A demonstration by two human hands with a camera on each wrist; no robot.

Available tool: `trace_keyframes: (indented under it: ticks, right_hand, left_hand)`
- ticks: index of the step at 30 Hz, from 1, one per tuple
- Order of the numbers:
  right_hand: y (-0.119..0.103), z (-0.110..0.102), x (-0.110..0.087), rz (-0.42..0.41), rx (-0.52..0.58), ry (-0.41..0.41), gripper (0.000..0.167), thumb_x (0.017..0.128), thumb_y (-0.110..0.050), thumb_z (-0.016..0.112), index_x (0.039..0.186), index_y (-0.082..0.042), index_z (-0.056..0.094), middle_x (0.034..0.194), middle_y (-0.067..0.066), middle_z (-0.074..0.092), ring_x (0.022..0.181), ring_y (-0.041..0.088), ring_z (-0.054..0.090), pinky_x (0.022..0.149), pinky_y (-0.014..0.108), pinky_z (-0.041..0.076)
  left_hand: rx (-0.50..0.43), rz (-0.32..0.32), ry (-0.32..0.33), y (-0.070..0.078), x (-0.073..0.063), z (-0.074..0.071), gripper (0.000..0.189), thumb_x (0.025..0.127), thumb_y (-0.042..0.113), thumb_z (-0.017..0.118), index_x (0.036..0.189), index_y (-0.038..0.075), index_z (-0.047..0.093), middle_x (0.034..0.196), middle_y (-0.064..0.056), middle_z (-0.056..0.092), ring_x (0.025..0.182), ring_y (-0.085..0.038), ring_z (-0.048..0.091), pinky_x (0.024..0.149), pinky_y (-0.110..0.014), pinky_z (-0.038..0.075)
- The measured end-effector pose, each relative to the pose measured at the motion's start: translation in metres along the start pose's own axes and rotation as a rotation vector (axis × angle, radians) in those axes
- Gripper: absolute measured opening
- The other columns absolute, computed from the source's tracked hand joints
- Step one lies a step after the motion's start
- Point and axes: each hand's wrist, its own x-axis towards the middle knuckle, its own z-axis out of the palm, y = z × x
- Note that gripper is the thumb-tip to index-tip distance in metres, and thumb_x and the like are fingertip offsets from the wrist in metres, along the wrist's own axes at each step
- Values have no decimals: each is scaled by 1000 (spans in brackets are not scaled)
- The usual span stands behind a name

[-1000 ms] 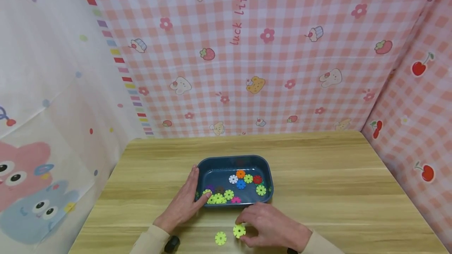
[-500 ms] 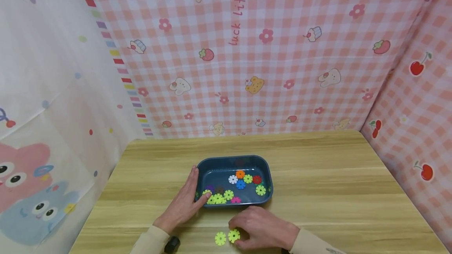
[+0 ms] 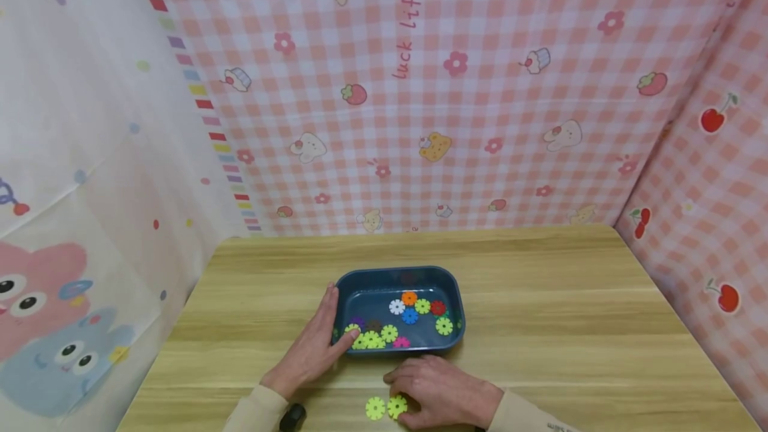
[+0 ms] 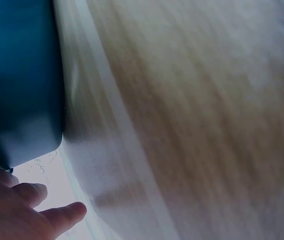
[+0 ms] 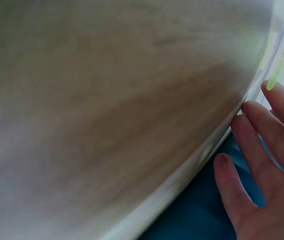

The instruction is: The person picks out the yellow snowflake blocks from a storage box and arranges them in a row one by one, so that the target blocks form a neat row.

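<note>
A dark blue tray (image 3: 396, 271) holds several notched plastic snowflake discs, with a heap of yellow-green discs (image 3: 372, 340) at its front left. My left hand (image 3: 307, 347) rests on the tray's left side, fingers straight along the outside and thumb over the front rim. In front of the tray, my right hand (image 3: 443, 389) pinches one yellow-green disc (image 3: 397, 408) between thumb and index finger; the right wrist view shows that disc edge-on (image 5: 276, 72). Just left of it another yellow-green disc (image 3: 375, 409) lies flat on the table.
Inside the tray are also a white disc (image 3: 397, 307), an orange disc (image 3: 409, 298), a blue disc (image 3: 410, 316) and a red disc (image 3: 438, 308). Wood-grain table (image 3: 540, 299) surrounds the tray. A checked pink cloth (image 3: 456, 105) hangs along the back edge.
My right hand has moved left and toward me with its disc, bringing it beside the disc on the table. The left hand and tray have stayed in place.
</note>
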Motion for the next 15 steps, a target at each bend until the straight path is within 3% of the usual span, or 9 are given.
trace_keyframes:
  ticks: [15]
  right_hand:
    - [-2, 2, -2, 12, 6, -21, 30, 99, -47, 69, 121, -27, 73, 140, -12, 63, 124, 6, 57, 104, 35, 51]
  left_hand:
    - [6, 10, 8, 0, 0, 0, 96, 103, 57, 54, 166, 2, 5, 173, -18, 3, 156, -36, 16, 123, -55, 26]
